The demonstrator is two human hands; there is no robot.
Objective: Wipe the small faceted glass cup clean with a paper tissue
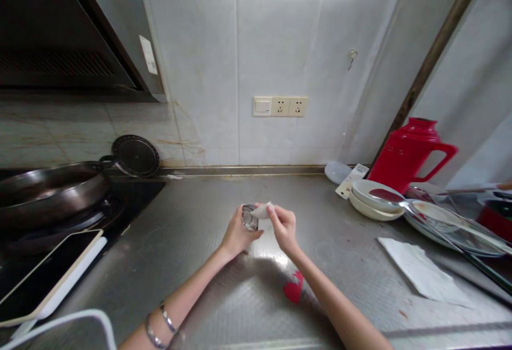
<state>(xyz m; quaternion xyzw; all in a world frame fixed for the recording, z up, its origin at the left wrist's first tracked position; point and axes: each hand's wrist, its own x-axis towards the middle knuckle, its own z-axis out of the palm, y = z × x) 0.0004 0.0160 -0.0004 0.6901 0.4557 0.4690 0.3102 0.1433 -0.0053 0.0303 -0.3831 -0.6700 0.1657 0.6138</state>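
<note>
Both of my hands are together above the middle of the metal counter [192, 286]. My left hand [236, 237] is closed around a small, see-through, dark-edged container [250, 219], perhaps a glass; its exact kind is unclear. Between the thumb and fingers of my right hand [285, 225] is a piece of white tissue [261, 212], pressed against the container's upper right side. Whether part of the tissue goes inside cannot be made out. Below, beside my right forearm, lies a red torn scrap [293, 287].
At left, a steel pan [52, 187] sits on the stove beside a tablet [48, 275] with a white cable. A black round disc [136, 156] leans on the wall. Rightward are a red thermos jug [406, 155], stacked bowls [376, 210], utensils and a white paper sheet [420, 270].
</note>
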